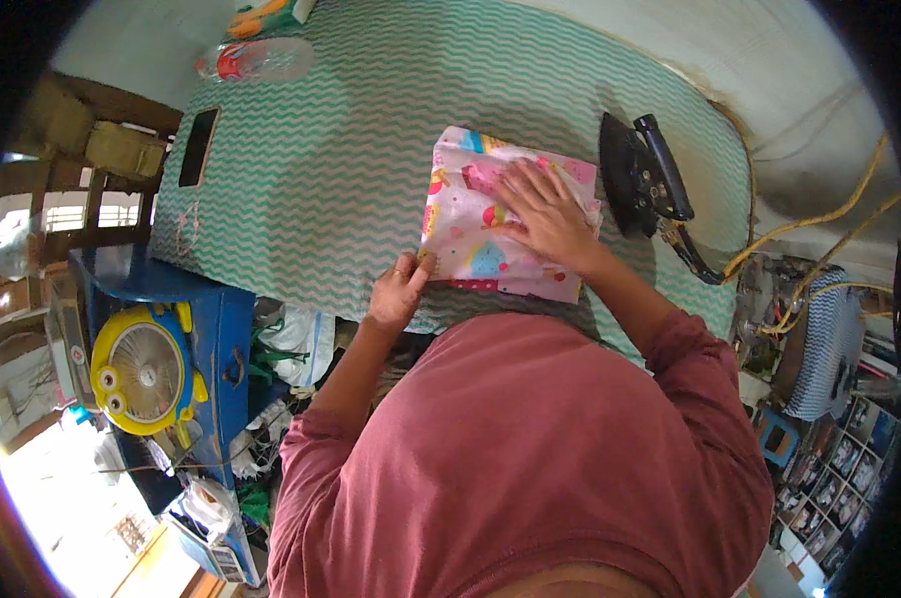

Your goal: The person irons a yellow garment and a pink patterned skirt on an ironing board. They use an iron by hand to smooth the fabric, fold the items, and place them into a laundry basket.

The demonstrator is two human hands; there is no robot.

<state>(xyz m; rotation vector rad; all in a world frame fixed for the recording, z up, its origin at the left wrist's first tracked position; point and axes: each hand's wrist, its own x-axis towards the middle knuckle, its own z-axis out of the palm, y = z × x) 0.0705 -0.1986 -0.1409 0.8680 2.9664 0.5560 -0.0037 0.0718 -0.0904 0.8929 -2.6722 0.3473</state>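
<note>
A folded pink printed cloth (458, 232) lies flat on the table, which has a green and white zigzag cover (331, 164). My right hand (544, 213) rests palm down on the cloth, its fingers somewhat spread. At the cloth's lower left corner, my left hand (404, 288) has its thumb and fingers on the edge; whether it pinches the fabric is unclear. Just right of the cloth is a black clothes iron (634, 176) with a black handle. Its yellowish cord (802, 224) runs off to the right.
A smartphone (199, 147) and a plastic bottle (260, 61) lie on the table's left part. Below its left edge stand a blue cabinet (230, 329) and a yellow and blue fan (148, 370). At right, beyond the table, is a zigzag-patterned padded board (824, 344).
</note>
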